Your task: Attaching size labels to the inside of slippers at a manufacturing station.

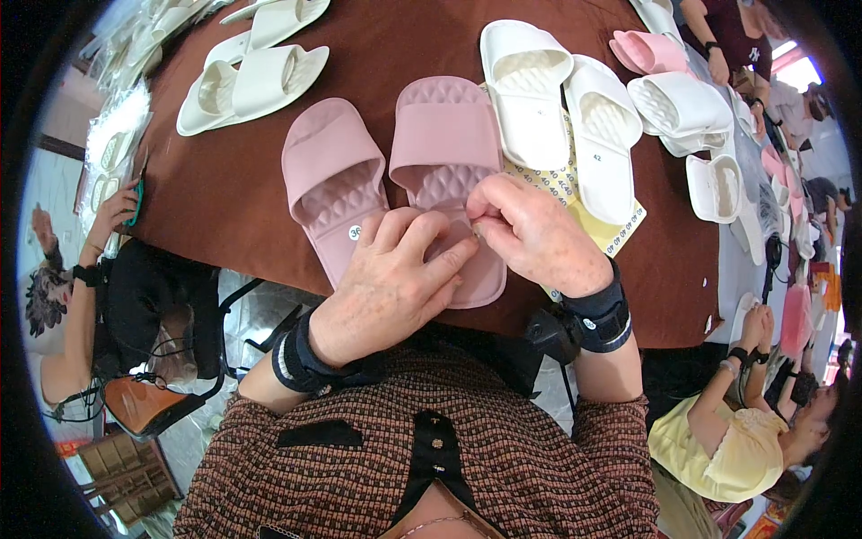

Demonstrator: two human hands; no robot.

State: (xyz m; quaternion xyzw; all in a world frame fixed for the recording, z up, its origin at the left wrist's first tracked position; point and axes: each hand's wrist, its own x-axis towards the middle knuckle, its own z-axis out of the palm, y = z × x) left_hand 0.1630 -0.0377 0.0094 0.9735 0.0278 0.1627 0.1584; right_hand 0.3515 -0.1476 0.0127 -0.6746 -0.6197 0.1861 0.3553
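Two dusty-pink slippers lie side by side on the brown-covered table, toes pointing away from me. The left pink slipper (330, 171) carries a small round white sticker (356, 233) on its sole. My left hand (386, 274) lies across the heel parts of both slippers, fingers apart, its index finger stretched toward my other hand. Over the heel of the right pink slipper (446, 135), my right hand (534, 238) is closed in a pinch, thumb against fingers. Whatever sits between those fingertips is too small or hidden to make out.
A yellow sheet of printed stickers (620, 220) lies partly beneath a pair of white slippers (603, 135) on the right. More pale slippers (256, 85) rest at the far left. Other people work nearby, including one in a yellow top (718, 449). A chair (162, 395) stands left.
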